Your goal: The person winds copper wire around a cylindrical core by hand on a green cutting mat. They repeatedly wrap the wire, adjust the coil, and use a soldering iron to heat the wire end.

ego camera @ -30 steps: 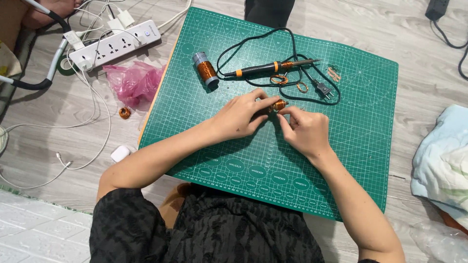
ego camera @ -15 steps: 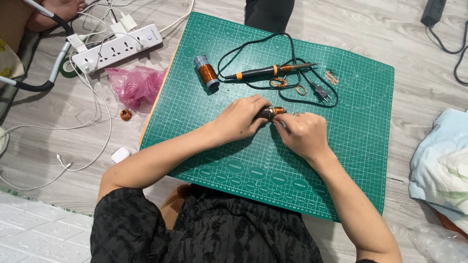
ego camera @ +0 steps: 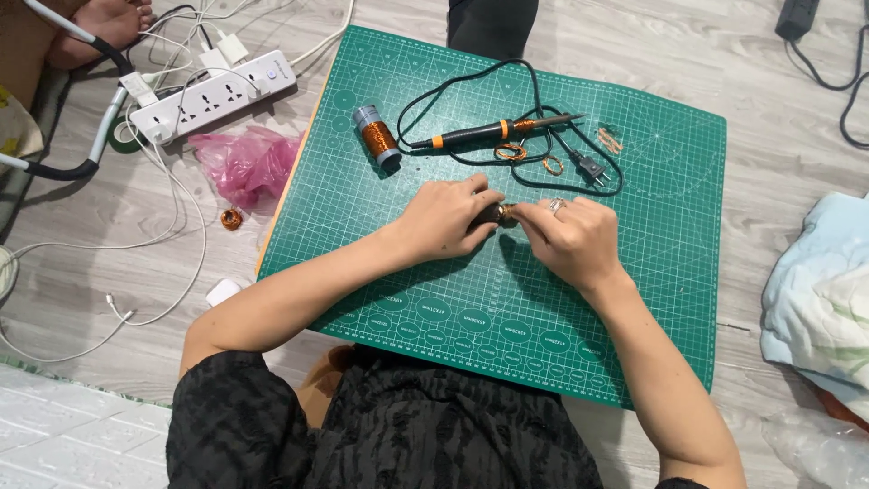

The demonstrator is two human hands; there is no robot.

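The left hand (ego camera: 448, 217) and the right hand (ego camera: 572, 237) meet near the middle of the green cutting mat (ego camera: 670, 272) in the head view, their fingertips together on a small dark cylinder with a copper coil (ego camera: 501, 215) pinched between them. The left hand's fingers close round the dark end; the right hand's thumb and forefinger nip the copper end, and a ring shows on one right finger.

At twelve o'clock from the hands a soldering iron (ego camera: 493, 132) with a black grip and orange bands lies on the mat, its black cord (ego camera: 471, 86) looped about it and ending in a plug (ego camera: 588, 168). At eleven o'clock a spool of copper wire (ego camera: 376, 138) lies tilted. Small copper rings (ego camera: 510, 152) lie just under the iron, more at one o'clock.

Off the mat on the wooden floor, at ten o'clock, sit a white power strip (ego camera: 213, 96) and a pink plastic bag (ego camera: 243, 163); a small copper coil (ego camera: 232, 218) lies at nine o'clock. A pale cloth (ego camera: 819, 299) lies at three o'clock.
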